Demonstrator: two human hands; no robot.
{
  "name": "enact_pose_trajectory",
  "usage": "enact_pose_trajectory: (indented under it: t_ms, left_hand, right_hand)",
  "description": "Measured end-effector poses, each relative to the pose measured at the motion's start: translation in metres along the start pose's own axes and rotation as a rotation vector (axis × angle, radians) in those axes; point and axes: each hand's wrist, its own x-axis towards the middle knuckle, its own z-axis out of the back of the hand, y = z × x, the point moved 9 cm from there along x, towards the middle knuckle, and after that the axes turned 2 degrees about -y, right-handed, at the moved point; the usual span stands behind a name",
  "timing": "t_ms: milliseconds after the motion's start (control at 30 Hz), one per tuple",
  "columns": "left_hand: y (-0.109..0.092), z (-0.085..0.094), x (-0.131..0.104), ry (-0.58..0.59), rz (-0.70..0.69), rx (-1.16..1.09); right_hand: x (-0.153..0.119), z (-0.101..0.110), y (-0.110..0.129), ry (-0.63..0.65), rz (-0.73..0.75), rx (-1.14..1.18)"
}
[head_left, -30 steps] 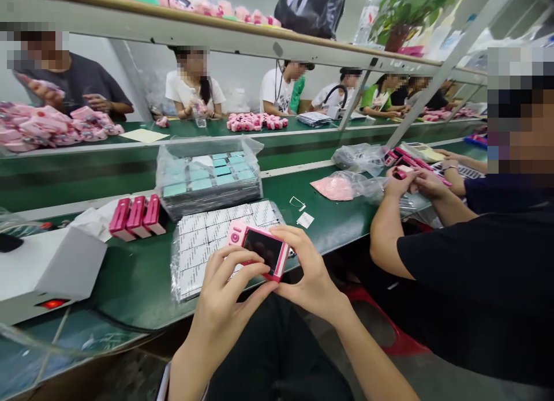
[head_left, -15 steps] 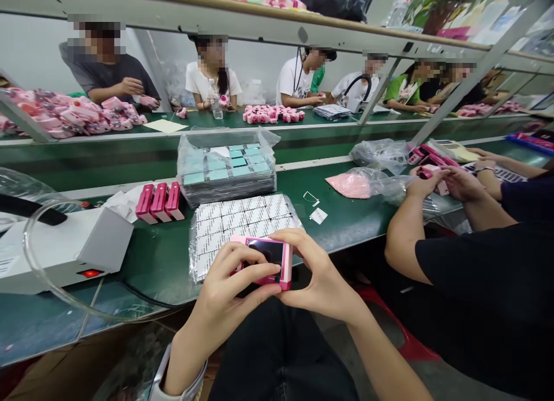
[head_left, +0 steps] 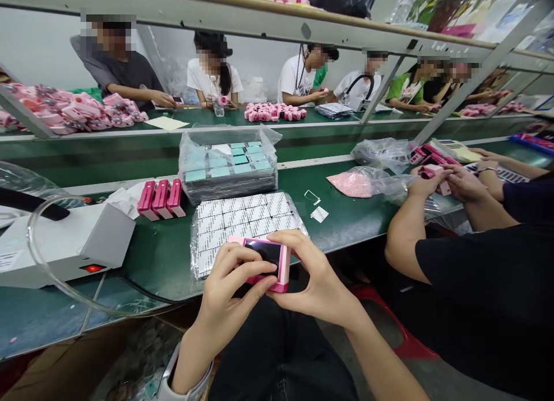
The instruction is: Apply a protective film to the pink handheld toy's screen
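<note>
A small pink device [head_left: 283, 268] with a dark screen is held between both hands, above my lap at the bench's front edge. My left hand [head_left: 231, 283] wraps its left side, with fingertips lying over the screen. On the right side, my right hand [head_left: 318, 274] grips the case between thumb and fingers. Just behind the device lies a plastic-wrapped stack of white printed sheets [head_left: 255, 213]. Three pink cases [head_left: 161, 199] stand side by side to the left of a bagged stack of teal-patterned pieces [head_left: 229, 164].
A grey machine [head_left: 93, 239] with a lit red switch and a clear tube [head_left: 47, 268] occupies the left. White scraps [head_left: 319, 214] and a pink bag [head_left: 352, 183] lie right of centre. A co-worker's arms [head_left: 411, 216] are at the right; people sit opposite.
The device has shifted very slightly left within the view, still in both hands. Across the bench, the person at far left has lowered and extended an arm to the right.
</note>
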Motion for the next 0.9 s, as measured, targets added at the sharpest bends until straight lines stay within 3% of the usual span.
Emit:
enact_pose_trajectory:
  t_ms: [400, 700, 900]
  left_hand:
    - [-0.024, 0.005, -0.008, -0.119, -0.043, 0.170]
    - [-0.048, 0.004, -0.009, -0.247, 0.004, 0.227]
    - [-0.051, 0.003, -0.004, -0.267, -0.013, 0.246]
  right_hand:
    - [-0.005, 0.004, 0.011, -0.092, 0.128, -0.139]
    - [-0.019, 0.011, 0.002, -0.215, 0.109, -0.026]
    - [-0.021, 0.012, 0.000, -0.268, 0.119, -0.008]
